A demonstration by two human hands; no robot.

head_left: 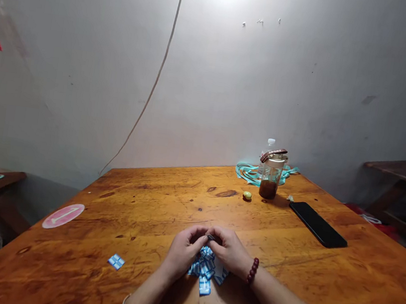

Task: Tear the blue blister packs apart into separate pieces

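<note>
My left hand [183, 250] and my right hand [229, 251] meet at the fingertips near the front of the wooden table [166, 197]. Both are closed, pinching a small dark item [210, 237] between thumbs and fingers; what it is cannot be made out. Just below and partly behind the hands lies a pile of small blue and white packets [205, 265]. One separate blue and white packet [116, 261] rests flat on the table to the left of my left hand.
A black phone [317, 224] lies at the right. Further back stand a lidded cup with dark contents [270, 179] and a clear bottle [271, 144], beside turquoise ribbon [247, 172] and a small yellow-green object [247, 195]. A round pink sticker [63, 216] is at the left edge.
</note>
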